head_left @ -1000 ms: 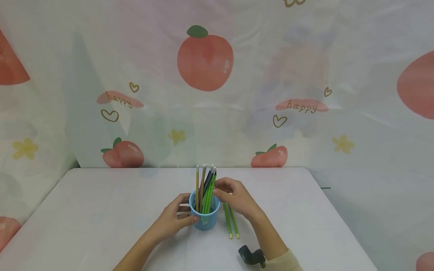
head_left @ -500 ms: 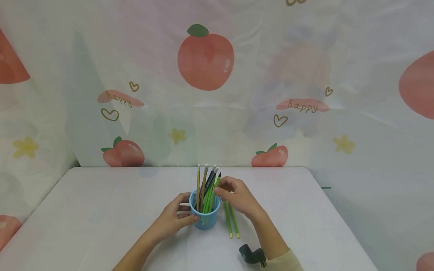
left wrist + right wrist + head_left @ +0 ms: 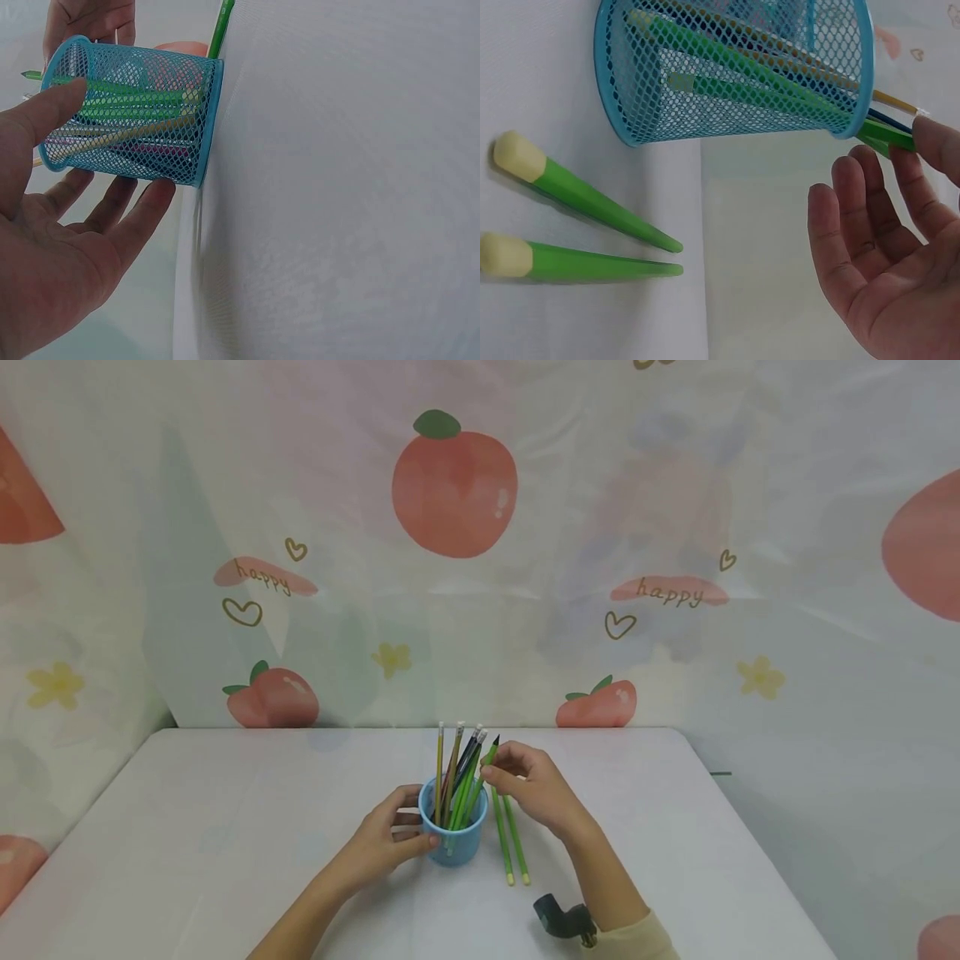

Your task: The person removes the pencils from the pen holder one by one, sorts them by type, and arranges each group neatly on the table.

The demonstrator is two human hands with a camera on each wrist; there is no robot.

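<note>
A blue mesh pencil cup (image 3: 453, 852) stands upright on the white table, holding several pencils, green, yellow and dark. My left hand (image 3: 386, 841) holds the cup from its left side, thumb in front and fingers behind. At the cup's right rim, my right hand (image 3: 536, 787) pinches a green pencil (image 3: 492, 752) between thumb and forefinger. That pencil leans right with its dark point up, and its lower end, seen through the mesh in the right wrist view, is inside the cup. Two more green pencils (image 3: 592, 202) with pale yellow erasers lie on the table to the right of the cup.
The white tabletop (image 3: 262, 835) ends at a fruit-patterned backdrop (image 3: 480, 635) behind the cup. A dark bent piece (image 3: 561, 918) sits beside the right wrist, near the beige sleeve (image 3: 633, 939).
My right hand has moved slightly up and right, tilting the pinched green pencil away from the others and raising its tip a little. The left hand and cup have stayed put.
</note>
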